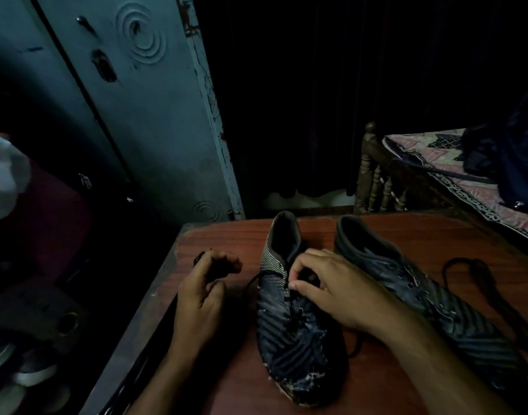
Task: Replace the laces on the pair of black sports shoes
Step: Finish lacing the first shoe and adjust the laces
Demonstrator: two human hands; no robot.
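Nearest, left shoe (295,330): on the bench (316,232), toe toward the wearer, lace (293,310) partly threaded. Right hand (334,292): fingers pinching the lace at an upper eyelet. Risk: a dark lace on a dark shoe in dim light, so an eyelet may be skipped. Left hand (202,292): fingers curled round the lace's other end (frayed tip, perhaps); slack here could pull rows uneven. Right shoe (418,289): just beside, unlaced. Spare lace (478,283): loose, near the bench edge, may slip off.
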